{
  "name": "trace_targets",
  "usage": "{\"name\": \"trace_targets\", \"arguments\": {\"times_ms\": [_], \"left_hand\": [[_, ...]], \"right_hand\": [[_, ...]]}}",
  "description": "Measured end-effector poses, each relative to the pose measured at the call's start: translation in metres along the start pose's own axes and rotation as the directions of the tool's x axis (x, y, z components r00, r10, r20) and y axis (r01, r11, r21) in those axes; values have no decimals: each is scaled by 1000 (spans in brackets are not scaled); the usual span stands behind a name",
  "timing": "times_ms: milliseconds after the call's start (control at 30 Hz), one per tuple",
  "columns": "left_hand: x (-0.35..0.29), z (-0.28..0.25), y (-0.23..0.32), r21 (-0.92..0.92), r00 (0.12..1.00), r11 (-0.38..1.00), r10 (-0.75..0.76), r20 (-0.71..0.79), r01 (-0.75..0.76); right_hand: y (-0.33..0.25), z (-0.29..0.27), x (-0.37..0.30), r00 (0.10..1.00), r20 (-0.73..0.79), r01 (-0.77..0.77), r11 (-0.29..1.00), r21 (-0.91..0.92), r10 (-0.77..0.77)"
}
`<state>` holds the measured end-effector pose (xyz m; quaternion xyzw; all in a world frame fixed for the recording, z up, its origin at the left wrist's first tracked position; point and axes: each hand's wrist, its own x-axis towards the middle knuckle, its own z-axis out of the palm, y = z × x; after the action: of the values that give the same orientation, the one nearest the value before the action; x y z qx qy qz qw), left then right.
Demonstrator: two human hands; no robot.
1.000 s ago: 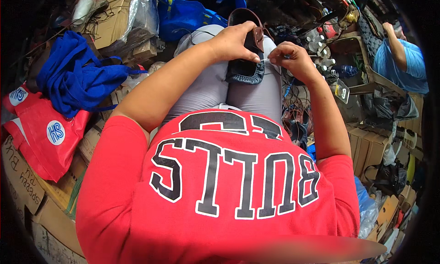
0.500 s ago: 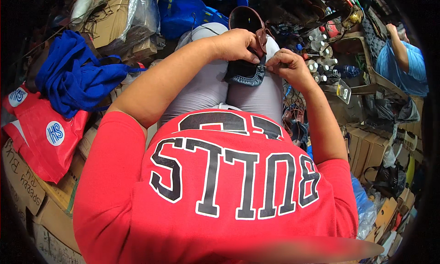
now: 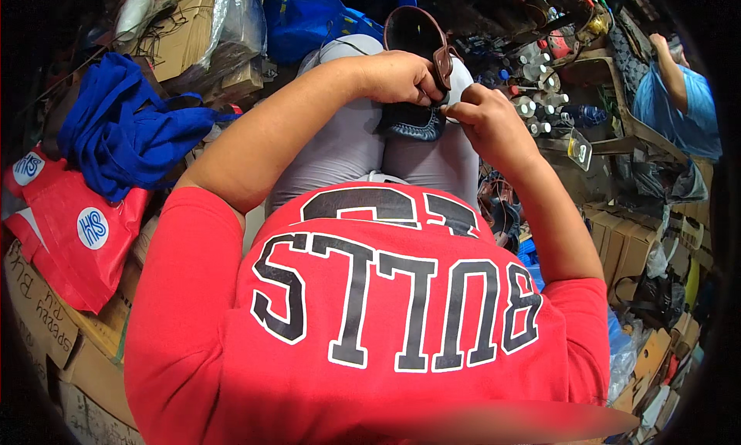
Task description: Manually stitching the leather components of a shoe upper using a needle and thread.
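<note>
Approx. fore-aft shoe (image 3: 443,65), brown end (image 3: 417,28) away, dark end (image 3: 411,124) twd red shirt (image 3: 378,383)

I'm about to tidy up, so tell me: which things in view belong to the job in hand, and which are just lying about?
At the job:
- black and brown shoe
- left hand and right hand, both at it

Apparently just lying about:
- blue cloth
- red bag
- dark blue bottle

Shoe (image 3: 413,125) on thighs (image 3: 328,144), left hand (image 3: 403,78) over it, right hand (image 3: 485,119) at its right edge, bottles (image 3: 536,107) farther right, cloth bundle (image 3: 127,132) and bag (image 3: 65,248) to the left, cardboard boxes (image 3: 96,375) nearer left.
</note>
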<state>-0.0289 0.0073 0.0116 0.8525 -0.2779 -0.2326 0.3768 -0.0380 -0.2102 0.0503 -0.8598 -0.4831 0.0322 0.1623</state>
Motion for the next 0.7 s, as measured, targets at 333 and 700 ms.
{"name": "trace_targets", "arguments": {"times_ms": [333,700], "left_hand": [[8,1,-2,127,967,983,156,-203,-132],[9,10,-8,156,934,984,131,-331,-83]], "right_hand": [[-20,6,16,990,136,-1,955,-297,43],[10,24,6,952,32,-290,858,424,306]]}}
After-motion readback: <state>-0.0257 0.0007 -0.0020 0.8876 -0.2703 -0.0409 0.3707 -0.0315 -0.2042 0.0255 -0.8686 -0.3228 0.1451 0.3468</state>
